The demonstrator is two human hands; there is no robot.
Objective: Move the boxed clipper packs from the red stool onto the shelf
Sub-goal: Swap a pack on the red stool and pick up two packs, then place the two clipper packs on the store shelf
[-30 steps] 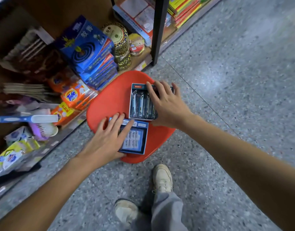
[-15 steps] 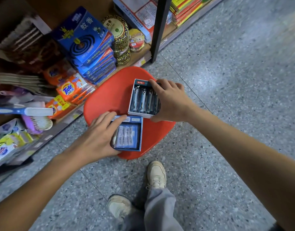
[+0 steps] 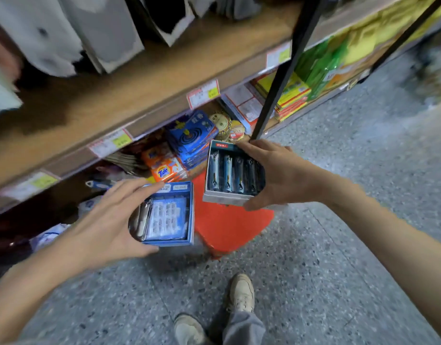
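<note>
Gripping a box in each hand, the person has both clipper packs up off the red stool (image 3: pixel 229 227). The left hand (image 3: pixel 107 220) clasps the blue box (image 3: pixel 169 215) by its left side, fingers (image 3: pixel 137 190) over the far edge and thumb under the near edge; inside lies a row of small white-labelled packets, with a metal clipper showing at the left. At about two o'clock from it, apart from it, the right hand (image 3: pixel 286 178) holds the white-walled box (image 3: pixel 229 175) by its right side, fingers along the far edge by the red label and thumb on the near corner. Inside that box dark clipper packs stand in a row side by side.

Both boxes hang in the air above the stool, the blue one over its left edge, the white one over its far part, tilted slightly. The stool's seat shows bare between and below them.

At twelve o'clock runs the wooden shelf (image 3: pixel 139 78), with price tags (image 3: pixel 203 94) along its front lip and grey and white goods standing on it, blurred. Beneath it, on the lower shelf, sit Tide soap packs (image 3: pixel 164 170), a stack of blue mosquito-coil boxes (image 3: pixel 192 135) and round tins (image 3: pixel 220 122). A black upright post (image 3: pixel 279 78) crosses at one o'clock. At six o'clock two pale shoes (image 3: pixel 240 293) stand on the speckled floor (image 3: pixel 339 245).
</note>
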